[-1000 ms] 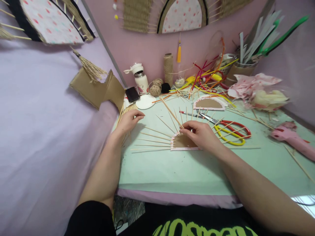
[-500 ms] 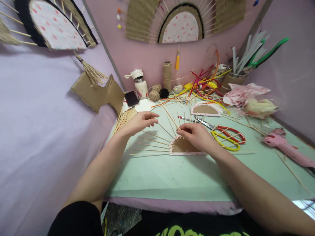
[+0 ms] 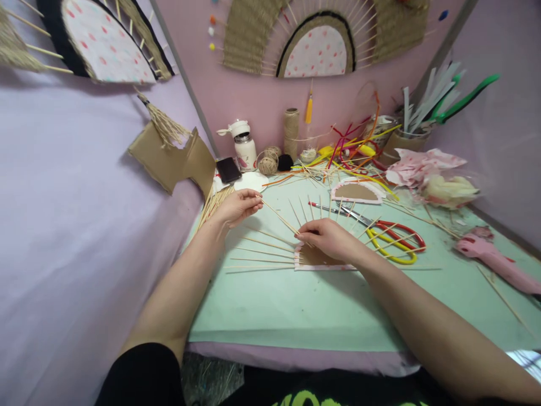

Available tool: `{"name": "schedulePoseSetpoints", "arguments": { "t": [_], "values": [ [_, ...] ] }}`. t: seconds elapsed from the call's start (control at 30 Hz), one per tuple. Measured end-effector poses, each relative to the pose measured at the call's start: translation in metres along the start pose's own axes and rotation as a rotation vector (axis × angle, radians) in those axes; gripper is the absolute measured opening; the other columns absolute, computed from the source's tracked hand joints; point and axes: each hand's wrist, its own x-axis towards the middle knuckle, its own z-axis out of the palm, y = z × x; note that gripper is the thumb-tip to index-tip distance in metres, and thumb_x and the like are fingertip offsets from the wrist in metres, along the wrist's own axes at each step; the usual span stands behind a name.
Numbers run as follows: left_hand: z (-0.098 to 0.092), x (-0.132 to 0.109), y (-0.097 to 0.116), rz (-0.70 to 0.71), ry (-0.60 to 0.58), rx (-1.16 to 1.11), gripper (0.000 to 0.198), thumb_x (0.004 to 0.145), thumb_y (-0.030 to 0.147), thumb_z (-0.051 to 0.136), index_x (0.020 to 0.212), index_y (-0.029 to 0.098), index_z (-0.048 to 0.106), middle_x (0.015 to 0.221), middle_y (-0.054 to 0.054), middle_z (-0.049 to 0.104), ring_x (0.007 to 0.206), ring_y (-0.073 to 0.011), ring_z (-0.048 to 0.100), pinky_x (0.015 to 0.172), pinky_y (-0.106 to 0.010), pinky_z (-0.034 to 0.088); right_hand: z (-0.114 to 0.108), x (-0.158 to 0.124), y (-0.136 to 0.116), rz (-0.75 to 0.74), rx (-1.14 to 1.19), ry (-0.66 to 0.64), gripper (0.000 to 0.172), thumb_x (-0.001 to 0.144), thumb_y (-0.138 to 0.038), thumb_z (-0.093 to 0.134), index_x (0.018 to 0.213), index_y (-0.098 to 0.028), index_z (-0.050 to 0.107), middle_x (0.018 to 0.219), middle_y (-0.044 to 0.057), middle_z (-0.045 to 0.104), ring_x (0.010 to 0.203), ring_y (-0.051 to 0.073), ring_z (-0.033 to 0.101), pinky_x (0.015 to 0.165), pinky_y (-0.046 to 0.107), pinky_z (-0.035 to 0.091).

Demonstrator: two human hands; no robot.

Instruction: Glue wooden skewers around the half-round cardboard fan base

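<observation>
A thin wooden skewer (image 3: 276, 213) stretches between my two hands. My left hand (image 3: 240, 207) pinches its upper left end between thumb and fingers. Lower down, my right hand (image 3: 323, 235) grips the other end, just over the half-round cardboard piece (image 3: 315, 256) with its pale pink edging. From that cardboard, several more skewers fan out to the left, the back and the right, lying on the table. My right hand covers part of the cardboard's curved edge and some skewer ends.
Scissors (image 3: 399, 239) with red and yellow handles lie to the right, with a pink glue gun (image 3: 494, 260) farther right. A second half-round cardboard piece (image 3: 357, 193) is behind. Twine balls (image 3: 267, 162), a white bottle (image 3: 245, 151) and coloured pipe cleaners (image 3: 344, 148) line the back.
My left hand has closed on the skewer's upper end, which was apart from it before. The skewer now leans more to the left, and my right hand has shifted slightly left and down.
</observation>
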Motion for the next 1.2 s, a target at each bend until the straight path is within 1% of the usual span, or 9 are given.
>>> {"name": "schedulePoseSetpoints", "arguments": {
  "t": [0.17,0.23,0.4,0.57,0.63,0.77,0.9,1.03,1.2],
  "values": [
    [-0.008,0.003,-0.006,-0.024,0.049,-0.027,0.021,0.073,0.014,0.079,0.079,0.013,0.059,0.071,0.000,0.065,0.064,-0.0053,0.063,0.062,-0.016,0.051,-0.007,-0.003,0.011,0.016,-0.043,0.090,0.029,0.083,-0.041,0.053,0.072,-0.019,0.070,0.067,0.001,0.067,0.064,0.015,0.057,0.058,0.026,0.039],
    [-0.010,0.003,-0.009,-0.036,0.047,-0.047,0.021,0.072,0.013,0.079,0.078,0.012,0.059,0.072,0.000,0.065,0.064,-0.0049,0.062,0.062,-0.015,0.050,-0.011,-0.004,0.014,0.030,-0.061,0.109,0.029,0.083,-0.041,0.053,0.073,-0.019,0.070,0.067,0.001,0.067,0.064,0.016,0.057,0.059,0.026,0.039],
    [-0.006,0.002,-0.011,-0.039,0.007,-0.010,0.028,0.068,0.017,0.083,0.085,0.013,0.061,0.081,-0.001,0.067,0.071,-0.0071,0.065,0.067,-0.019,0.051,-0.010,-0.008,0.011,0.020,-0.027,0.058,0.026,0.084,-0.038,0.054,0.074,-0.019,0.069,0.068,0.001,0.067,0.065,0.016,0.057,0.061,0.026,0.040],
    [-0.006,0.002,-0.013,0.001,-0.028,0.063,0.031,0.066,0.027,0.085,0.076,0.013,0.060,0.070,0.000,0.065,0.067,-0.0070,0.062,0.067,-0.020,0.051,-0.007,-0.008,0.010,0.021,0.015,0.040,0.026,0.083,-0.038,0.054,0.073,-0.019,0.069,0.070,0.001,0.067,0.067,0.015,0.057,0.061,0.026,0.039],
    [-0.009,0.004,-0.014,0.020,0.005,0.087,0.032,0.065,0.028,0.086,0.075,0.012,0.060,0.069,0.000,0.065,0.066,-0.0072,0.062,0.067,-0.021,0.051,-0.009,-0.008,0.012,0.032,0.037,0.093,0.028,0.083,-0.040,0.054,0.075,-0.019,0.070,0.070,0.001,0.067,0.067,0.015,0.057,0.061,0.026,0.039],
    [-0.016,0.007,-0.020,0.066,0.121,0.103,0.029,0.066,0.023,0.084,0.078,0.013,0.060,0.067,0.000,0.065,0.063,-0.0079,0.063,0.064,-0.020,0.051,-0.016,-0.007,0.017,0.058,0.047,0.267,0.032,0.082,-0.045,0.056,0.075,-0.017,0.070,0.065,0.001,0.065,0.061,0.015,0.053,0.060,0.027,0.038],
    [-0.020,0.011,-0.028,0.050,0.162,0.169,0.027,0.070,0.019,0.081,0.083,0.015,0.058,0.066,0.000,0.066,0.063,-0.0090,0.063,0.064,-0.022,0.051,-0.018,-0.008,0.018,0.056,0.042,0.278,0.033,0.081,-0.046,0.057,0.075,-0.017,0.070,0.060,0.000,0.061,0.057,0.014,0.050,0.059,0.027,0.037],
    [-0.022,0.012,-0.033,0.028,0.136,0.240,0.022,0.070,0.020,0.080,0.078,0.014,0.059,0.065,0.000,0.065,0.063,-0.0083,0.062,0.067,-0.023,0.050,-0.016,-0.009,0.017,0.043,0.034,0.265,0.032,0.081,-0.045,0.056,0.073,-0.018,0.070,0.062,0.001,0.062,0.058,0.014,0.049,0.059,0.028,0.037],
    [-0.026,0.010,-0.029,0.006,0.046,0.371,0.019,0.065,0.021,0.080,0.076,0.012,0.067,0.062,0.000,0.064,0.058,-0.0092,0.058,0.059,-0.022,0.044,-0.015,-0.010,0.017,0.047,0.036,0.271,0.030,0.082,-0.044,0.056,0.075,-0.018,0.071,0.063,0.000,0.063,0.058,0.014,0.049,0.060,0.028,0.037]
  ]
}}
